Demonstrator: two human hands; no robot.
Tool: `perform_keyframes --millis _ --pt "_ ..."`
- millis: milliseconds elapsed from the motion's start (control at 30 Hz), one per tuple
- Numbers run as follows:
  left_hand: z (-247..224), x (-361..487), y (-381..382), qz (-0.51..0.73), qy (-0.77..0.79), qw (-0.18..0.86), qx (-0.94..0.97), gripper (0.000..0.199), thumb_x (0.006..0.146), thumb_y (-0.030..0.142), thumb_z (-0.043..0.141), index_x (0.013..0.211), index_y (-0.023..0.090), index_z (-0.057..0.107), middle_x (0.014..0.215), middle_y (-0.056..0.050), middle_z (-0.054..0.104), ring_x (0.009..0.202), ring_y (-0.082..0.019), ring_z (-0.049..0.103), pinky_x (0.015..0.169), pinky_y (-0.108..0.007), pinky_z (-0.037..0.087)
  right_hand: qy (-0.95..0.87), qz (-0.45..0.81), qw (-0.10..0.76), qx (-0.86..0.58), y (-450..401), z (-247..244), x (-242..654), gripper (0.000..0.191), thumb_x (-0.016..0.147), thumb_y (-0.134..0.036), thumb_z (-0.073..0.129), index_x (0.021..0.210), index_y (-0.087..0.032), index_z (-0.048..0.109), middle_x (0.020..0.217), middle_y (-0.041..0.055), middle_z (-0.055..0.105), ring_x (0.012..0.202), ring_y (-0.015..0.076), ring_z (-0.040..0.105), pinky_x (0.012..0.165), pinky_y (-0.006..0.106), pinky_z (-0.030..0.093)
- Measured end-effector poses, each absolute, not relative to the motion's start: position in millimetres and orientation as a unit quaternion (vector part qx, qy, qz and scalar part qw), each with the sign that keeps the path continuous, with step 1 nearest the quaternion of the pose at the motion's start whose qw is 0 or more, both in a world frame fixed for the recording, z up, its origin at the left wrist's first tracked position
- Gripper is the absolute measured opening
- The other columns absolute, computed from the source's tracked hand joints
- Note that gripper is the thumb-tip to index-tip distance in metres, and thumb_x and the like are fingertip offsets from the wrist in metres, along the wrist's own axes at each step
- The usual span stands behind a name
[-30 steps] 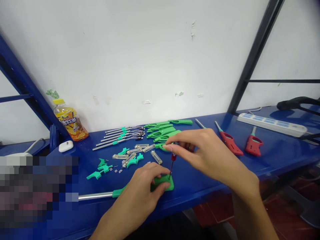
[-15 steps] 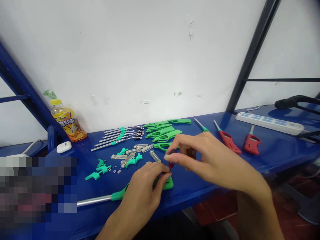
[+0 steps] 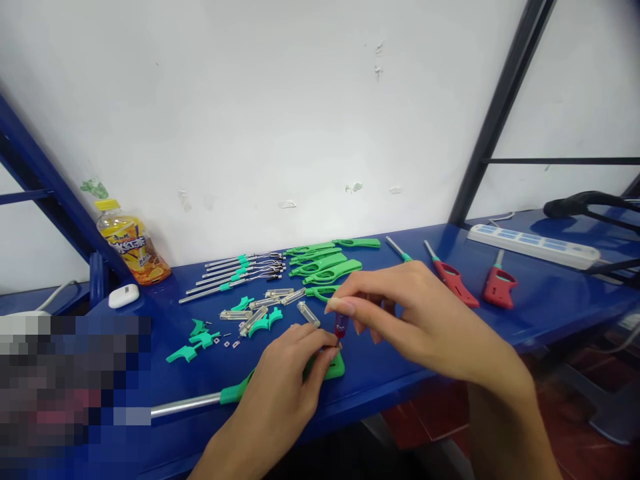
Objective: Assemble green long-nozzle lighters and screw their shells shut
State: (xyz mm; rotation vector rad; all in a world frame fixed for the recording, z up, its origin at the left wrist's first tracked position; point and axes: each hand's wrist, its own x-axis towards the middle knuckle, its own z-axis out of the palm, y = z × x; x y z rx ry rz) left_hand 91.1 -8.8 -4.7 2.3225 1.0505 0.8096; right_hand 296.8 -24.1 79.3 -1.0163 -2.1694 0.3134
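Right hand (image 3: 407, 307) pinches screwdriver (image 3: 341, 326); left hand (image 3: 285, 373) curls over green lighter (image 3: 336, 367), grip unclear. Lighter looks assembled; ten-o'clock triggers (image 3: 185, 353) loose.

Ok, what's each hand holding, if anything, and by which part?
Right hand: the screwdriver, by its handle. The left hand lies over the green lighter's handle; exact hold unclear.

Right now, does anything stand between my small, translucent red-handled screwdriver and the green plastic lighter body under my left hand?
Your left hand does: its fingertips sit at the lower end of the screwdriver, hiding whether its tip touches the lighter body. Nothing else visible intervenes.
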Motion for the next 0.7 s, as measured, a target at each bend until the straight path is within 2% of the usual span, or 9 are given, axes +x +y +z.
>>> perform_keyframes --millis 100,167,267,333,433,533,600,667,700 --pt "-8.0 91.2 -7.9 0.304 0.388 0.227 0.84 0.014 0.105 0.02 0.054 0.098 0.025 0.064 0.097 0.001 0.07 0.089 -0.02 0.063 0.077 -0.031 0.043 -0.81 0.109 0.373 -0.44 -24.4 78.8 293.2 0.034 0.1 -0.047 0.068 0.075 -0.024 0.066 0.061 -0.0087 0.066 0.055 0.0088 0.059 0.054 0.025 0.038" --pt "-10.1 91.2 -7.1 0.31 0.391 0.222 0.838 0.013 0.105 0.02 0.052 0.1 0.026 0.063 0.097 0.002 0.07 0.088 -0.019 0.063 0.076 -0.03 0.043 -0.798 0.103 0.38 -0.455 -25.0 78.7 291.8 0.036 0.098 -0.051 0.069 0.076 -0.023 0.064 0.058 -0.0088 0.065 0.054 0.0093 0.059 0.054 0.025 0.038" --pt "-10.6 90.9 -6.3 0.306 0.389 0.219 0.841 0.016 0.107 0.022 0.05 0.099 0.026 0.062 0.096 0.002 0.069 0.089 -0.019 0.063 0.075 -0.03 0.043 -0.808 0.129 0.379 -0.433 -26.2 79.8 292.9 0.022 0.105 -0.045 0.061 0.098 -0.026 0.069 0.061 -0.01 0.066 0.055 0.0088 0.06 0.059 0.024 0.041" --pt "-9.5 90.9 -6.0 0.304 0.385 0.22 0.843 0.017 0.108 0.022 0.049 0.098 0.026 0.062 0.095 0.002 0.069 0.09 -0.019 0.063 0.076 -0.03 0.043 -0.821 0.143 0.373 -0.408 -26.5 80.8 294.9 0.02 0.109 -0.039 0.055 0.106 -0.028 0.071 0.068 -0.0091 0.069 0.059 0.0084 0.062 0.062 0.023 0.043" --pt "-8.3 91.3 -5.6 0.307 0.382 0.222 0.843 0.017 0.107 0.021 0.05 0.097 0.026 0.063 0.095 0.002 0.068 0.089 -0.019 0.063 0.077 -0.03 0.043 -0.825 0.165 0.366 -0.396 -24.8 80.7 296.2 0.028 0.11 -0.035 0.052 0.093 -0.026 0.073 0.07 -0.008 0.07 0.059 0.0077 0.062 0.061 0.023 0.043" --pt "-9.9 91.7 -5.4 0.318 0.384 0.221 0.838 0.015 0.106 0.019 0.051 0.101 0.027 0.063 0.1 0.002 0.068 0.087 -0.018 0.063 0.077 -0.029 0.044 -0.799 0.187 0.384 -0.423 -21.7 78.3 292.6 0.032 0.103 -0.043 0.064 0.079 -0.023 0.067 0.062 -0.0085 0.066 0.054 0.0078 0.059 0.054 0.023 0.041" --pt "-11.7 91.6 -5.8 0.323 0.387 0.219 0.835 0.014 0.106 0.019 0.051 0.102 0.027 0.063 0.104 0.001 0.067 0.088 -0.018 0.063 0.077 -0.029 0.045 -0.777 0.168 0.401 -0.455 -20.7 76.7 288.9 0.042 0.096 -0.051 0.072 0.069 -0.022 0.058 0.057 -0.0081 0.063 0.051 0.0086 0.057 0.049 0.024 0.037" --pt "-12.9 91.1 -6.7 0.326 0.39 0.218 0.834 0.014 0.106 0.02 0.051 0.102 0.026 0.062 0.104 0.0 0.067 0.089 -0.019 0.064 0.077 -0.03 0.045 -0.764 0.148 0.408 -0.477 -21.4 76.2 286.7 0.046 0.094 -0.056 0.073 0.068 -0.022 0.055 0.055 -0.0075 0.062 0.051 0.0095 0.056 0.048 0.024 0.035" --pt "-13.1 90.8 -7.2 0.325 0.389 0.219 0.833 0.014 0.106 0.02 0.051 0.102 0.026 0.063 0.103 0.0 0.067 0.09 -0.019 0.064 0.077 -0.03 0.045 -0.764 0.153 0.406 -0.478 -22.3 76.5 286.6 0.042 0.094 -0.056 0.072 0.072 -0.022 0.059 0.056 -0.0075 0.063 0.051 0.0099 0.057 0.048 0.024 0.036"
